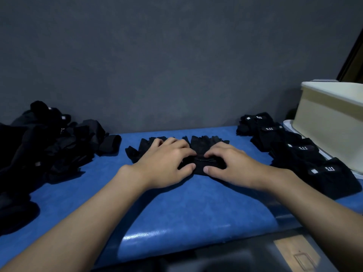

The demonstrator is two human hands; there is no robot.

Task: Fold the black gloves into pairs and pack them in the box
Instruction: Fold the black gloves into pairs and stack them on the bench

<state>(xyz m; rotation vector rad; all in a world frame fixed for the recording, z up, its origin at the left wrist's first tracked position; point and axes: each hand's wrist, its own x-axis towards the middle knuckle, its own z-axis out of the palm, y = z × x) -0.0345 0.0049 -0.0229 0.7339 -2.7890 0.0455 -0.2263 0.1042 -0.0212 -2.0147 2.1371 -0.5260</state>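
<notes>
At the middle of the blue worktop point(176, 213), the left hand point(165, 167) and right hand point(233, 167) pinch the cuffs of two black gloves point(206, 144) laid side by side, seemingly to fold them together; finished pairs point(294, 152) lie beside the box point(332, 124), ready for packing.

I'm seeing a packing station: blue padded worktop point(186, 209), grey wall point(157, 55), bulk glove heap point(49, 146) on L, folded pairs point(294, 150) lined up on R by box point(330, 124).
</notes>
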